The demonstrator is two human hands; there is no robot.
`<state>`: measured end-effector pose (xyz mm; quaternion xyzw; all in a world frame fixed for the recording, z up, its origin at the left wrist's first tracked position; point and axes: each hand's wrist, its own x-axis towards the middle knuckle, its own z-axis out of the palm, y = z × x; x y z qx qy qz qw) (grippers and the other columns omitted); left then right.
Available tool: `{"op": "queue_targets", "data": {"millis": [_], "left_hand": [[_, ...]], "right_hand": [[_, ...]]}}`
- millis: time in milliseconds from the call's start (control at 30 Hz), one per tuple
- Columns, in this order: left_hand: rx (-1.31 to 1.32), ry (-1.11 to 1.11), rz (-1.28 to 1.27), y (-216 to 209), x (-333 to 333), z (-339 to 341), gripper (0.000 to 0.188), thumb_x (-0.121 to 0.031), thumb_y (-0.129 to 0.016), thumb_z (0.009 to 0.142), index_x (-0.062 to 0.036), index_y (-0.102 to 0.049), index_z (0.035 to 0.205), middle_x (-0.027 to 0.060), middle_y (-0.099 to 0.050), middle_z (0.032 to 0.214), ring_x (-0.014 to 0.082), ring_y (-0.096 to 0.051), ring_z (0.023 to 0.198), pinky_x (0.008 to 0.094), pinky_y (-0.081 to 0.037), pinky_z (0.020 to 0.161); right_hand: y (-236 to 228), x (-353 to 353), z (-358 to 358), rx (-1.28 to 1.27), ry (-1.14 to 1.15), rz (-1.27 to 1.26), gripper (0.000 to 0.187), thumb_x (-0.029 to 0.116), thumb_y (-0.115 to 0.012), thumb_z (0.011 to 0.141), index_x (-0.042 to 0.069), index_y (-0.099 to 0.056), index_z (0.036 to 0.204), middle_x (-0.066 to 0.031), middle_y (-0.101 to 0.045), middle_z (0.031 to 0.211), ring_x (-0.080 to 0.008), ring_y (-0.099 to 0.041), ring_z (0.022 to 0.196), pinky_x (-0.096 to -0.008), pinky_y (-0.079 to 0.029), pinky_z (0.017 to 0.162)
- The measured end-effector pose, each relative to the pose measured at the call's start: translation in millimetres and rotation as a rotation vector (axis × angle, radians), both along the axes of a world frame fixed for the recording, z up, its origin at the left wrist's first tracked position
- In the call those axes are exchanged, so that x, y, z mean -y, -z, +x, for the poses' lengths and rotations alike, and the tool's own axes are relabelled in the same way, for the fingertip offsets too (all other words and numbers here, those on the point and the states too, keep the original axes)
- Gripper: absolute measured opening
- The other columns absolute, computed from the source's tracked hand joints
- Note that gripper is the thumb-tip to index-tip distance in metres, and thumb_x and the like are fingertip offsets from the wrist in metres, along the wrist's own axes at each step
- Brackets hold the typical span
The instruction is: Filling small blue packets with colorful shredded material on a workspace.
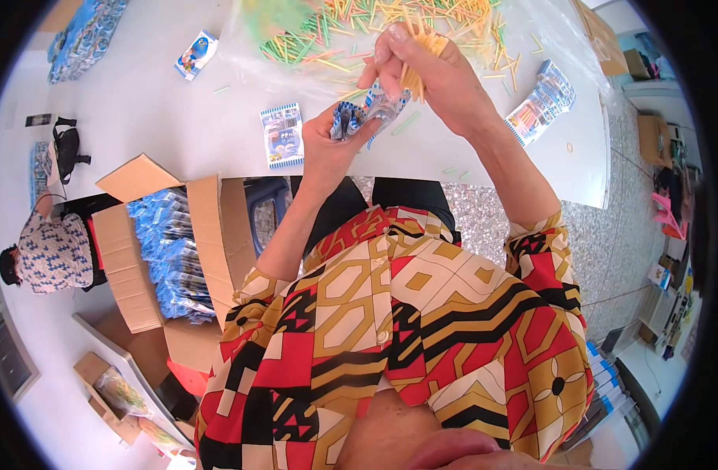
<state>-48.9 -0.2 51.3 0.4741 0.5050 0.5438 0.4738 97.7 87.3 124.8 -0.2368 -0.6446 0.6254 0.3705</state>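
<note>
Carefully pinched between thumb and fingers, a blue-and-clear plastic pouch [348, 119] sits in the left hand [327, 150], which is closed around its lower part. Just above and to the right of it, the right hand [446, 77] curls tightly around a bundle of yellow sticks [421, 56], their ends poking out past the grip. The right fingertips lie very near the pouch; whether they touch its film I cannot tell.

Beyond both hands, loose coloured sticks [461, 22] lie spread over a clear plastic sheet [235, 69] on the counter [171, 133]. One flat packet [282, 142] rests just left of the left hand, another packet [540, 102] to the right of the right wrist. Lower left of the left hand stands a carton [128, 262] holding many blue packs [171, 247].

As I judge it, the bundle could fan out or shed sticks if the right grip loosens, since they are thin and uneven at the ends. Too hard a squeeze might snap some. The limp film could fold over or tear if stick ends catch it, and anything dropped below the hands might roll off the near edge.
</note>
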Motion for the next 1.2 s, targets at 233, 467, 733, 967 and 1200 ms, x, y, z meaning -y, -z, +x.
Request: {"op": "queue_targets", "data": {"millis": [233, 467, 733, 967, 1200], "left_hand": [[-0.05, 0.078, -0.02, -6.3, 6.2, -2.5, 0.014, -0.007, -0.071, 0.075, -0.001, -0.061, 0.084, -0.0041, -0.057, 0.07, 0.0013, -0.046, 0.064, 0.0178, -0.038, 0.057], [-0.084, 0.075, 0.052, -2.4, 6.7, -0.6, 0.013, -0.006, -0.071, 0.074, -0.0013, -0.06, 0.078, -0.0043, -0.055, 0.066, 0.0019, -0.044, 0.061, 0.0186, -0.036, 0.054], [-0.053, 0.083, -0.01, 2.9, 8.1, -0.9, 0.013, -0.007, -0.071, 0.074, -0.0005, -0.06, 0.079, -0.0038, -0.053, 0.064, 0.0025, -0.041, 0.059, 0.0191, -0.035, 0.053], [-0.075, 0.075, 0.001, 4.1, 10.0, -4.4, 0.014, -0.008, -0.071, 0.074, -0.0001, -0.06, 0.078, -0.0041, -0.052, 0.063, 0.0027, -0.04, 0.058, 0.0195, -0.035, 0.052], [-0.127, 0.086, 0.009, 8.9, 10.7, -4.8, 0.013, -0.006, -0.071, 0.073, -0.0001, -0.061, 0.08, -0.0027, -0.054, 0.064, 0.0032, -0.043, 0.059, 0.0196, -0.036, 0.053]], "right_hand": [[0.8, 1.8, 4.0, 0.136, 0.073, -0.022, 0.038, 0.039, -0.033, 0.095, 0.01, -0.053, 0.08, -0.0002, -0.051, 0.058, -0.0158, -0.061, 0.085, -0.0289, -0.043, 0.075], [3.6, -1.3, 4.5, 0.206, 0.091, 0.057, 0.038, 0.04, -0.033, 0.095, 0.011, -0.053, 0.081, -0.0005, -0.053, 0.06, -0.0165, -0.061, 0.084, -0.0292, -0.043, 0.076], [-5.6, -1.5, -2.5, -0.236, 0.028, -0.247, 0.032, 0.024, -0.034, 0.096, 0.002, -0.051, 0.082, -0.0074, -0.054, 0.059, -0.0238, -0.059, 0.069, -0.0366, -0.046, 0.078], [0.7, -0.2, 3.4, -0.204, -0.018, -0.356, 0.031, 0.025, -0.036, 0.096, 0.002, -0.052, 0.083, -0.008, -0.056, 0.062, -0.0251, -0.061, 0.077, -0.037, -0.046, 0.078], [9.2, 3.5, 0.7, -0.037, -0.063, -0.257, 0.033, 0.031, -0.034, 0.096, 0.007, -0.053, 0.083, -0.0053, -0.057, 0.064, -0.0222, -0.061, 0.086, -0.0335, -0.045, 0.081]]}}
